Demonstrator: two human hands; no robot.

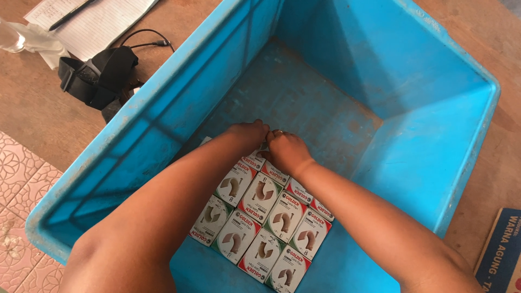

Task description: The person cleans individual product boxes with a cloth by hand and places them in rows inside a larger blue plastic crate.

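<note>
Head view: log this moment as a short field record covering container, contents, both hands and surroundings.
container: blue plastic crate on a brown surface
contents: small white boxes with red and green corners, packed flat in rows on the crate floor
left hand: down inside the crate at the far end of the rows
right hand: beside the left, ring on one finger, fingers on a box
surroundings: black strap, lined paper with pen

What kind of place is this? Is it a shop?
Probably a shop's back room or small storeroom. Both hands set small boxes in neat rows inside a big blue crate on a bare floor, with a lined paper and pen nearby, as if for keeping count.
</note>
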